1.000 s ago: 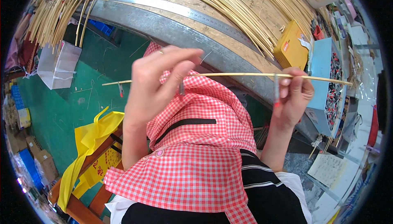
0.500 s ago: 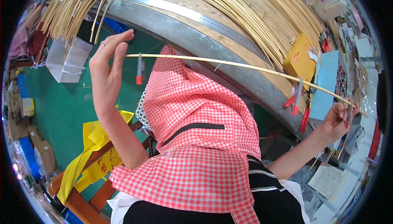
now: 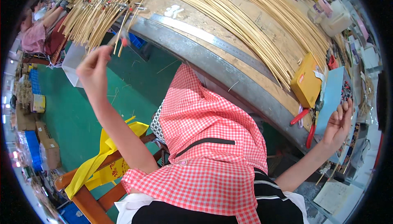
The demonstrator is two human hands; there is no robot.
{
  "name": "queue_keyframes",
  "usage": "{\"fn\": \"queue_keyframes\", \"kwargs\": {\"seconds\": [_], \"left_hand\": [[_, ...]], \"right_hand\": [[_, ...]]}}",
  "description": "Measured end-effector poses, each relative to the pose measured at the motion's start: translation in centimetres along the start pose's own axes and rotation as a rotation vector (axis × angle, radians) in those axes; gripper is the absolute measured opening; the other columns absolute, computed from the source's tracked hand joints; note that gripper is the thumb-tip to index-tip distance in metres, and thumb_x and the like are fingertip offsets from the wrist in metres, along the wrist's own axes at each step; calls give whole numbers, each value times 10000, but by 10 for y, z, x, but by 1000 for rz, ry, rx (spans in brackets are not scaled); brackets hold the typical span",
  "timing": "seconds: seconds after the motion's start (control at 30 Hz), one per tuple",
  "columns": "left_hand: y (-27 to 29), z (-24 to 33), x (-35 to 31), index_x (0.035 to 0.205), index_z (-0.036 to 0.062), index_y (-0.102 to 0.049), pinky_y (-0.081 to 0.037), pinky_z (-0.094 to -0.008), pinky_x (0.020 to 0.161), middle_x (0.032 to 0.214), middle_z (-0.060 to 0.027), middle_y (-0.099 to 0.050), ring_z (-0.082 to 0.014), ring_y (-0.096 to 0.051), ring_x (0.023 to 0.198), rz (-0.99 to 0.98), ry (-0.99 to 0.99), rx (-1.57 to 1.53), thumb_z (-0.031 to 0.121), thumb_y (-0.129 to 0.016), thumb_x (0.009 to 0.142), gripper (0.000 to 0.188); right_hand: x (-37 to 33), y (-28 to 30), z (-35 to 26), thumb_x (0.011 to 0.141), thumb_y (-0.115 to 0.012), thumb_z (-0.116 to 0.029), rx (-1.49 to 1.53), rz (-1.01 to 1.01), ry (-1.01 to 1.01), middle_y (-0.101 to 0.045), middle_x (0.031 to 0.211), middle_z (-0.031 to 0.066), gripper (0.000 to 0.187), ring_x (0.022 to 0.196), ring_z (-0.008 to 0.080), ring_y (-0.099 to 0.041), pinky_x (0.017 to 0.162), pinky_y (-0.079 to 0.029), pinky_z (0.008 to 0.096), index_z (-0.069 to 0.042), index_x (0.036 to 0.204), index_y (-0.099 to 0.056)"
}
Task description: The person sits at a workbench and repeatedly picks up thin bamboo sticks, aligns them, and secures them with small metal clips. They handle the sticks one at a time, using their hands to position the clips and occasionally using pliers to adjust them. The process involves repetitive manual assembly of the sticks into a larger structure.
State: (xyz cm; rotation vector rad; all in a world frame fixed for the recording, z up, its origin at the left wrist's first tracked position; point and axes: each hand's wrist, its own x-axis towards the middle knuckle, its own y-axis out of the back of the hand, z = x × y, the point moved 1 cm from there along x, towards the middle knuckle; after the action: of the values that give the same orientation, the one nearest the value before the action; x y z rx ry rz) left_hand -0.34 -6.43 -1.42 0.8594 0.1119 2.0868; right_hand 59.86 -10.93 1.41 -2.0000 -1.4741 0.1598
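My left hand (image 3: pixel 95 69) is raised at the left, its thumb and fingers pinched on a thin wooden stick that is mostly lost in motion blur. A red-tipped clip (image 3: pixel 124 42) shows smeared beside the fingertips. Beyond that hand, many pale sticks (image 3: pixel 96 21) with red and metal clips hang over the bench end. At the far right, my right hand (image 3: pixel 339 122) is empty with loosely curled fingers. It is beside a light blue box (image 3: pixel 330 101) and a heap of small red and dark clips (image 3: pixel 346 91).
The wooden bench (image 3: pixel 163 27) carries long bundles of sticks (image 3: pixel 233 23), a steel ruler (image 3: pixel 213 40), a yellow box (image 3: pixel 306 81) and red-handled pliers (image 3: pixel 311 135). A wooden chair (image 3: pixel 92 207) with yellow cloth stands at lower left. A person's arm (image 3: pixel 53 17) shows at far left.
The stick with two clips no longer spans between my hands. My right hand has let go of its end, and my left hand has swung it toward the hanging sticks. The view has shifted.
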Motion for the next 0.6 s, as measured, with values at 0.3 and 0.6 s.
{"fn": "queue_keyframes", "kwargs": {"seconds": [0.3,0.6], "left_hand": [[19,-96,161,1044,73,-695,-492,-346,715,813,-114,-703,-229,-671,767,167,-149,735,169,-551,873,243],[67,-211,230,1186,104,-635,-426,-317,944,1165,-127,-639,-245,-594,1082,30,-420,691,179,-570,875,327]], "right_hand": [[-2,-16,9,968,-498,-99,-86,24,-4,-452,887,26,282,640,69,-360,511,-317,199,67,1196,-486],[-1,0,-21,954,-523,-95,-709,276,279,-634,928,74,240,704,89,-556,606,-457,208,40,1138,-598]]}}
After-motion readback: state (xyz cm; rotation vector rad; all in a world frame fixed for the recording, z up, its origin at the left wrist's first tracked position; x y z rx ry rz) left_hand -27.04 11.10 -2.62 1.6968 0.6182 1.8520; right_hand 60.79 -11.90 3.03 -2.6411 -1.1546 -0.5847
